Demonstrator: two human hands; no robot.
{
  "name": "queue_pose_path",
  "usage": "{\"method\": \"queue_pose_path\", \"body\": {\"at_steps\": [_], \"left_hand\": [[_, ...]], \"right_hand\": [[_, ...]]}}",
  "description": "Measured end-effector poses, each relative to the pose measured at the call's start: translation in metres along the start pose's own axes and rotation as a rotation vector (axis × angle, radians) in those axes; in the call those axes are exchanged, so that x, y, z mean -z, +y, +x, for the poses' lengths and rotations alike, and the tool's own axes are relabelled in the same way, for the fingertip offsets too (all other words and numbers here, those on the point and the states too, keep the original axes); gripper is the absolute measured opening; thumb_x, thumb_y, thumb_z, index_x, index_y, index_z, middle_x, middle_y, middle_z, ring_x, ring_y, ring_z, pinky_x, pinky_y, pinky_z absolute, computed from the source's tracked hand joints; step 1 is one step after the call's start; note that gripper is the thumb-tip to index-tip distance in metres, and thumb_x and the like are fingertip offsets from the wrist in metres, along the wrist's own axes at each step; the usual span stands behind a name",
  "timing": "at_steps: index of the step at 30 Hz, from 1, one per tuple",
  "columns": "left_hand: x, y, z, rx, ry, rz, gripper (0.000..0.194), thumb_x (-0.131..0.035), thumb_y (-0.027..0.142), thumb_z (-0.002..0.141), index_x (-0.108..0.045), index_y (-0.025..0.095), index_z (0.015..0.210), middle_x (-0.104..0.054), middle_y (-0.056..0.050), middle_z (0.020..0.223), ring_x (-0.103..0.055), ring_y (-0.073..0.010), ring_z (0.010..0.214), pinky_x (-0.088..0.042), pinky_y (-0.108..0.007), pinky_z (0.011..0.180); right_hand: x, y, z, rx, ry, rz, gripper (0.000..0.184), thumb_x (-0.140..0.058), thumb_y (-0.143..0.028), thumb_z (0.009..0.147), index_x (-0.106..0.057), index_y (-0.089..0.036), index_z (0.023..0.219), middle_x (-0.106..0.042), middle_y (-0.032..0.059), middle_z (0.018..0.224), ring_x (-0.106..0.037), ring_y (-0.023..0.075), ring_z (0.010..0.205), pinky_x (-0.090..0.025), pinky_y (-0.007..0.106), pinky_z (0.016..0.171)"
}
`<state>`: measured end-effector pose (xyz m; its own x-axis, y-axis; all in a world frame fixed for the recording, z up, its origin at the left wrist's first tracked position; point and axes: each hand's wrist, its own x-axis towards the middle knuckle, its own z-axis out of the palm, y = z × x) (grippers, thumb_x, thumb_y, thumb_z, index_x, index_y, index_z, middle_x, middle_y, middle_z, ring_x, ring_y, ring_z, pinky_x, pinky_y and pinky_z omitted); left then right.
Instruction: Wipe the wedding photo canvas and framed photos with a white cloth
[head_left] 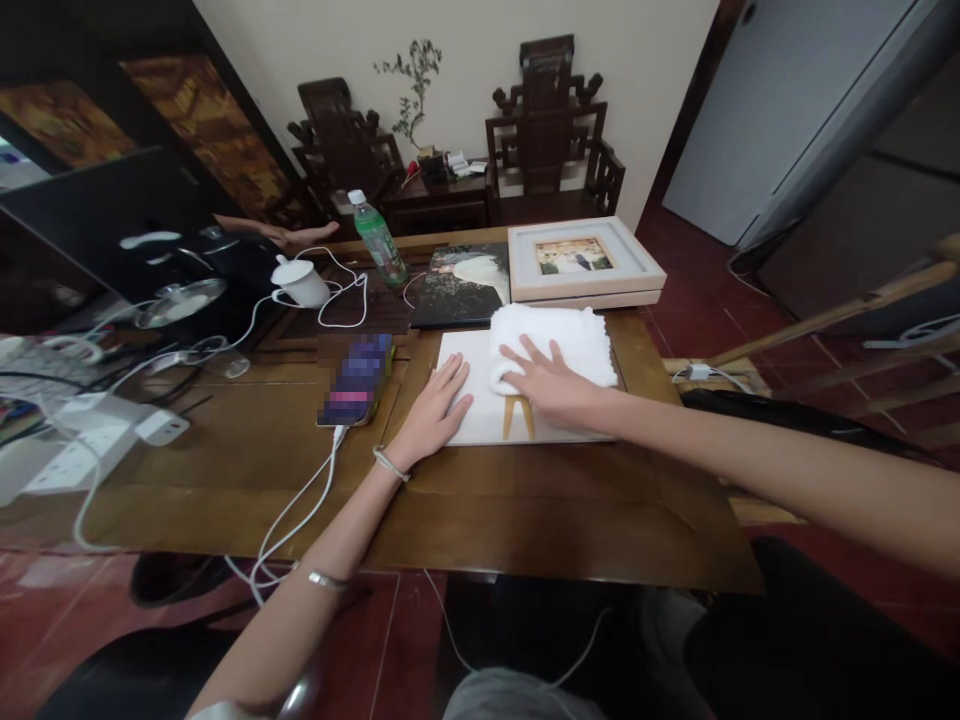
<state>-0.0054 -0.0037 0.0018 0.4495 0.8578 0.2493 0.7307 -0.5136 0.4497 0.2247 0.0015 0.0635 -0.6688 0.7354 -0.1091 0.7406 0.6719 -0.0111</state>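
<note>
A flat white panel [487,420] lies on the brown wooden table, with a gold, two-legged shape [517,420] showing near its front edge. My left hand [437,408] rests flat on the panel's left side, fingers stretched out and holding nothing. Over the panel's right part lies a folded white towel [581,345]. My right hand [551,385] presses down on this towel from above, its fingers spread across the cloth rather than wrapped round it. The towel and my right hand hide much of the panel.
Behind the panel are a dark photo print [465,285] and stacked pale picture frames [589,260]. To the left lie a charging phone [356,380], a lidded white cup [301,282], a green bottle [379,240], cables and a power strip [82,440]. Another person's hand [311,235] shows far left.
</note>
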Motion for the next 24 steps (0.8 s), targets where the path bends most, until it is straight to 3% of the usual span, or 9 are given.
{"method": "queue_pose_path", "body": {"at_steps": [6, 9, 12, 15, 20, 24], "left_hand": [[-0.001, 0.000, 0.000, 0.007, 0.006, 0.006, 0.052, -0.034, 0.036, 0.096, -0.035, 0.014, 0.143, -0.026, -0.013, 0.154, -0.020, -0.0235, 0.144, -0.016, -0.047, 0.117], [-0.001, -0.001, 0.000, -0.015, -0.004, 0.028, 0.051, -0.033, 0.032, 0.095, -0.033, 0.018, 0.145, -0.024, -0.011, 0.155, -0.019, -0.0235, 0.144, -0.017, -0.049, 0.117], [-0.001, -0.002, 0.000, -0.027, -0.007, 0.039, 0.052, -0.033, 0.031, 0.095, -0.033, 0.016, 0.145, -0.024, -0.013, 0.155, -0.018, -0.0242, 0.144, -0.017, -0.049, 0.117], [-0.002, -0.003, 0.000, -0.036, -0.008, 0.027, 0.052, -0.034, 0.034, 0.095, -0.034, 0.017, 0.144, -0.023, -0.012, 0.155, -0.018, -0.0245, 0.144, -0.017, -0.049, 0.116], [-0.002, 0.000, 0.001, -0.024, 0.008, -0.021, 0.050, -0.037, 0.036, 0.096, -0.036, 0.020, 0.143, -0.024, -0.009, 0.155, -0.019, -0.0244, 0.144, -0.017, -0.051, 0.116], [-0.002, 0.007, 0.003, 0.037, 0.082, -0.097, 0.053, -0.043, 0.037, 0.093, -0.042, 0.013, 0.140, -0.036, -0.014, 0.149, -0.027, -0.0247, 0.141, -0.020, -0.047, 0.117]], "right_hand": [[-0.006, -0.065, -0.059, 0.147, -0.008, 0.001, 0.045, -0.055, -0.011, 0.078, -0.060, -0.016, 0.123, -0.021, 0.0192, 0.154, -0.008, 0.0493, 0.138, -0.018, 0.074, 0.100], [0.003, -0.081, -0.077, 0.210, -0.070, 0.040, 0.043, -0.055, -0.014, 0.079, -0.060, -0.018, 0.121, -0.026, 0.0170, 0.153, -0.013, 0.0482, 0.138, -0.021, 0.074, 0.100], [0.014, -0.072, -0.068, 0.216, -0.115, 0.059, 0.050, -0.051, -0.008, 0.077, -0.057, -0.019, 0.126, -0.031, 0.0141, 0.151, -0.020, 0.0429, 0.138, -0.027, 0.069, 0.102], [0.019, -0.043, -0.036, 0.187, -0.091, 0.014, 0.058, -0.046, -0.001, 0.074, -0.053, -0.017, 0.130, -0.030, 0.0146, 0.151, -0.020, 0.0398, 0.139, -0.030, 0.066, 0.102], [0.009, 0.002, 0.008, 0.081, 0.019, -0.056, 0.059, -0.044, 0.004, 0.075, -0.050, -0.014, 0.131, -0.025, 0.0162, 0.153, -0.013, 0.0405, 0.140, -0.028, 0.069, 0.101], [-0.003, -0.011, -0.006, 0.081, 0.052, -0.100, 0.052, -0.045, 0.000, 0.078, -0.054, -0.013, 0.127, -0.023, 0.0190, 0.153, -0.011, 0.0437, 0.140, -0.024, 0.071, 0.101]]}}
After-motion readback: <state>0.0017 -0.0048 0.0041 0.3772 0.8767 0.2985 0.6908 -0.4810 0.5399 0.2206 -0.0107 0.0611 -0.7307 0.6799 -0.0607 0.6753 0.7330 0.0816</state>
